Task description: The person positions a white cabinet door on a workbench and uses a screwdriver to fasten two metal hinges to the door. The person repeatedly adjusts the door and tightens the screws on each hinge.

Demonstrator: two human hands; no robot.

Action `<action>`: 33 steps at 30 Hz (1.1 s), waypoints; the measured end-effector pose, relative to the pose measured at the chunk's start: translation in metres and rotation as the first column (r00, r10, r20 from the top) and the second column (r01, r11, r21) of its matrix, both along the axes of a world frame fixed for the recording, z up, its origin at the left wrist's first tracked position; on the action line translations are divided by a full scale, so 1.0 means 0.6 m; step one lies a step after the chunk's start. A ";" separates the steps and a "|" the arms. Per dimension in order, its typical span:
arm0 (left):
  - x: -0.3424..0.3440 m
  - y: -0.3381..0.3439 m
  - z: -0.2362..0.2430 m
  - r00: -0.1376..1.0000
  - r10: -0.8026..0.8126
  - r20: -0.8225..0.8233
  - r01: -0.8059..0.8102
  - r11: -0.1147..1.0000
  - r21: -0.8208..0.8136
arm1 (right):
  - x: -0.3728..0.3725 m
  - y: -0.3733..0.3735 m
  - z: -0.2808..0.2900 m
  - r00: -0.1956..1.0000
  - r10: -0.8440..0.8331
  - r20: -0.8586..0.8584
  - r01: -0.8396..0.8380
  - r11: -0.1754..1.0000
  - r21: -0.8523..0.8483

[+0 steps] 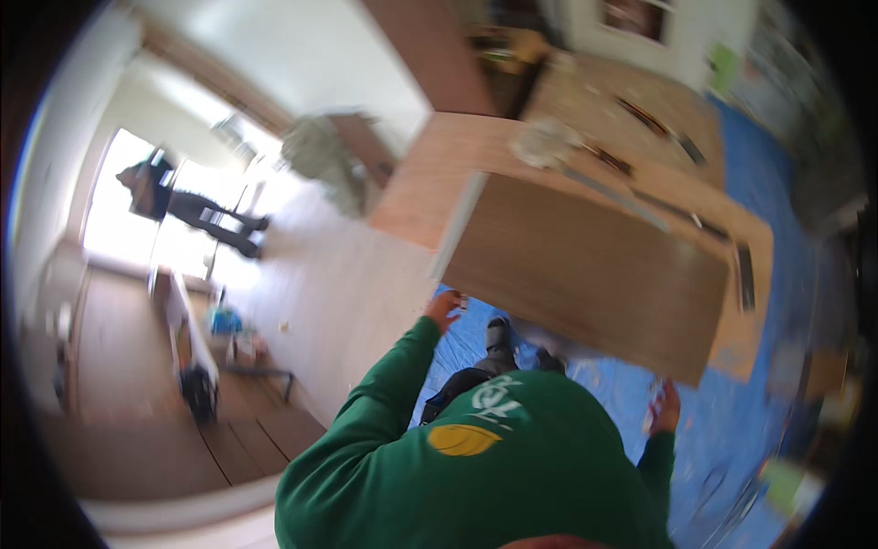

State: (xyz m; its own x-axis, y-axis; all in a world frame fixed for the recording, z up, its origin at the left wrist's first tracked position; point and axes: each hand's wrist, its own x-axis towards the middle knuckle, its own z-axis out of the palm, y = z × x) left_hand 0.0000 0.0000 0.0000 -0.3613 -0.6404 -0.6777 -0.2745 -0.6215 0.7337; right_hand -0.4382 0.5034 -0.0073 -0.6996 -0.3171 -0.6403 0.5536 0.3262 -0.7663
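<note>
Just below the near-left corner of a brown rectangular panel (585,274) is my left hand (444,309), its fingers curled round something small and pale that I cannot make out. My right hand (664,408) is just below the panel's near-right corner, fingers bent round something small and light, too blurred to name; whether either hand touches the panel is unclear. The panel lies on a plywood work surface (750,348), with a pale strip along its left edge. Long thin tools or strips (745,274) and a crumpled translucent bag (540,142) lie along its far and right sides.
Another person (187,206) stands at left by bright windows. A second board (604,82) with tools sits beyond the panel. Blue sheeting (695,439) covers the floor round my feet. A wooden surface with a white rail and bags (201,393) is at lower left, clutter at far right.
</note>
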 end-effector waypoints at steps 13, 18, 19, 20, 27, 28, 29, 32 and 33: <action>0.046 -0.045 -0.044 0.891 0.070 0.449 0.204 0.821 -0.533 | 0.072 -0.150 -0.023 0.992 0.070 -0.108 -0.070 0.998 -0.002; 0.131 -0.052 -0.066 0.937 0.127 0.325 0.106 0.784 -0.612 | 0.104 -0.188 -0.031 0.957 0.105 -0.271 -0.109 0.994 0.000; 0.097 -0.039 -0.056 0.918 0.089 0.388 0.167 0.799 -0.578 | 0.090 -0.157 -0.029 0.951 0.113 -0.288 -0.090 0.992 0.093; 0.066 -0.025 -0.028 0.888 0.050 0.456 0.233 0.808 -0.542 | 0.086 -0.133 -0.013 0.949 0.089 -0.301 -0.054 0.991 0.123; 0.085 0.045 0.058 0.968 0.106 0.226 0.015 0.879 -0.477 | 0.079 -0.126 0.031 0.928 0.153 -0.340 -0.082 0.974 0.213; 0.087 0.051 0.061 0.954 0.087 0.288 0.053 0.894 -0.445 | 0.071 -0.118 0.029 0.910 0.205 -0.361 -0.119 0.962 0.245; 0.078 0.060 0.092 0.935 0.055 0.351 0.098 0.909 -0.404 | 0.070 -0.110 0.038 0.894 0.239 -0.379 -0.125 0.945 0.301; 0.093 0.066 0.111 0.898 -0.001 0.440 0.181 0.912 -0.367 | 0.069 -0.127 0.063 0.855 0.357 -0.377 -0.205 0.900 0.385; 0.097 0.063 0.108 0.897 -0.029 0.442 0.208 0.909 -0.362 | 0.061 -0.120 0.058 0.852 0.381 -0.358 -0.241 0.894 0.378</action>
